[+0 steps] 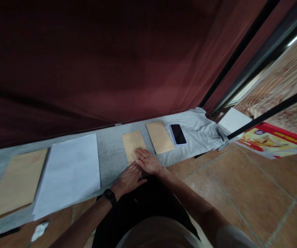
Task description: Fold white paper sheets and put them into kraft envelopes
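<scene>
A small brown envelope (132,142) lies flat on the grey cloth (110,155) in front of me. My right hand (148,162) rests flat on its near part, fingers stretched forward. Close beside it, my left hand (129,179) lies palm down at the envelope's near edge, its fingertips meeting the right hand. Neither hand grips anything that I can see. The envelope's near end is hidden beneath the hands. Another brown envelope (160,137) lies just to the right, apart from the hands.
Right of the envelopes is a dark-screened phone (178,134). Leftward lie white paper sheets (69,168) and a stack of larger brown envelopes (19,179). A dark red curtain (112,69) hangs behind. Black poles (269,112), a printed red-and-yellow box (275,137) and tiled floor are at right.
</scene>
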The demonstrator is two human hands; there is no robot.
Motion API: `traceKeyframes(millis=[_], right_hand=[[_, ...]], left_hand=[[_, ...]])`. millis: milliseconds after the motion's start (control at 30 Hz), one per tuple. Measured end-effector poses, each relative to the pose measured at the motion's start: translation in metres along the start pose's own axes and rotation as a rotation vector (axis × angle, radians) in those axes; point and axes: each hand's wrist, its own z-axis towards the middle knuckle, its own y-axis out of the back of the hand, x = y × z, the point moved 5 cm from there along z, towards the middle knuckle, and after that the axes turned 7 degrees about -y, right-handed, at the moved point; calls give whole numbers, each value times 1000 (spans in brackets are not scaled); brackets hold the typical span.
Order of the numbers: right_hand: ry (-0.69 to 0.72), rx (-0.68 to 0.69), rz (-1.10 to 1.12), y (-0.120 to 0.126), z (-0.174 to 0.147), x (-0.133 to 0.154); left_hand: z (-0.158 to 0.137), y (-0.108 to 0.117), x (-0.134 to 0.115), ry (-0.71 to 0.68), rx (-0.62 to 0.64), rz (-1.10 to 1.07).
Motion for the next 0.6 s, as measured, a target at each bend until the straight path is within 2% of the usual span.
traceKeyframes(millis=[67,200,400,500,600], right_hand=[[18,29,-43,-8,22,-6],[-84,11,-92,-17,63,-23],[-220,-62,-71,-10,111,-33],[-187,-71,-44,1,125,-29],[-142,-75,-43,10,124,-21]], left_hand=[[-1,2,-1,6,18,15],[-1,7,-4,-44,36,32],[0,9,-4,-69,22,41],[0,9,-3,-67,24,24],[1,8,-2,-70,23,20]])
